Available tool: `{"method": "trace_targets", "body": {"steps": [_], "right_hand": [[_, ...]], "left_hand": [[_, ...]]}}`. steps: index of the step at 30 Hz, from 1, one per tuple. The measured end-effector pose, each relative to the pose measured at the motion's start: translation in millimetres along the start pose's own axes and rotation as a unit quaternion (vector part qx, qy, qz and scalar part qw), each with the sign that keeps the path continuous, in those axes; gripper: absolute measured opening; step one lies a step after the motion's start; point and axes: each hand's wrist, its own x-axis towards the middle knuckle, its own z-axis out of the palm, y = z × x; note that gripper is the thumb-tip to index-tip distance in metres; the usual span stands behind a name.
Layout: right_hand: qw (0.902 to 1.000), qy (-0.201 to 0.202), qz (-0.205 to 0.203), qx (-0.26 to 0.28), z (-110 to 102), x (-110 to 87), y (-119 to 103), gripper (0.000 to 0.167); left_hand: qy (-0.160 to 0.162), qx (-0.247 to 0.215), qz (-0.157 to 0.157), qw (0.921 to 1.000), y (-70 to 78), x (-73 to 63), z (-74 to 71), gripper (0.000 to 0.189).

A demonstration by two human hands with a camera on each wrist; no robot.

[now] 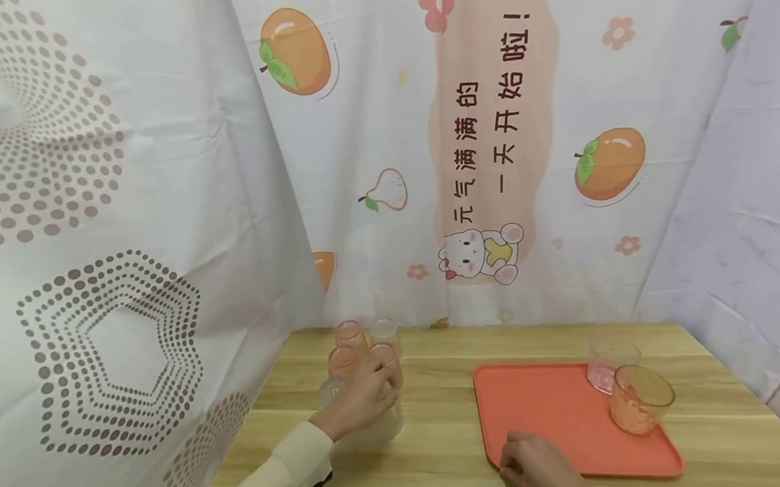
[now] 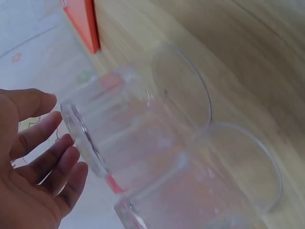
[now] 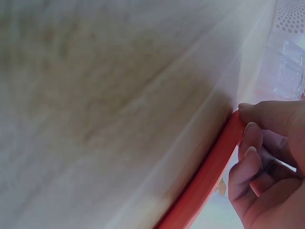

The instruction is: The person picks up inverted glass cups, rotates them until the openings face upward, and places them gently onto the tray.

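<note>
At the left of the table, my left hand (image 1: 364,394) reaches over a cluster of several upside-down drinking glasses, some clear and some pinkish. Its loosely bent fingers sit right at the thick base of a clear glass (image 2: 128,124) in the left wrist view. Another clear glass (image 2: 190,191) stands beside that one, rim down on the wood. Over at the near left corner of a red tray (image 1: 548,414), my right hand (image 1: 541,467) has its fingers curled. In the right wrist view, thumb and finger pinch the corner of the tray's rim (image 3: 205,176).
An amber tumbler (image 1: 639,403) tilts at the tray's right side, close to a clear pinkish tumbler (image 1: 606,372) behind it. The wooden table (image 1: 438,423) meets white printed curtains (image 1: 377,260) at its back and left.
</note>
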Motion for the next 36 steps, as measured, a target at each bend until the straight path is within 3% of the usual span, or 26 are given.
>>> {"method": "trace_targets", "body": {"steps": [5, 10, 16, 24, 29, 36], "right_hand": [[0.9999, -0.006, 0.007, 0.008, 1.0, 1.5, 0.3, 0.018], [0.9992, -0.021, 0.011, 0.032, 2.5, 1.9, 0.6, 0.016], [0.9997, -0.006, 0.006, 0.021, -0.1, 6.0, 0.2, 0.018], [1.0, -0.007, 0.002, 0.006, -0.9, 5.7, 2.5, 0.019], [1.0, -0.006, -0.004, 0.005, -1.7, 5.5, 3.6, 0.019], [0.999, -0.026, 0.013, 0.034, -1.8, 2.0, 4.9, 0.015]], "left_hand": [[-0.067, -0.013, -0.048, 0.9965, -4.0, -3.6, -7.9, 0.009], [-0.111, -0.021, -0.078, 0.9906, -6.8, -6.2, -11.4, 0.016], [-0.135, -0.03, -0.093, 0.986, -12.0, -0.8, -17.5, 0.025], [-0.166, -0.084, -0.102, 0.9773, -14.5, 2.3, -19.3, 0.025], [-0.167, -0.072, -0.113, 0.9768, -15.0, 1.8, -16.8, 0.031], [-0.164, -0.075, -0.098, 0.9787, -14.2, 2.1, -12.7, 0.038]]}}
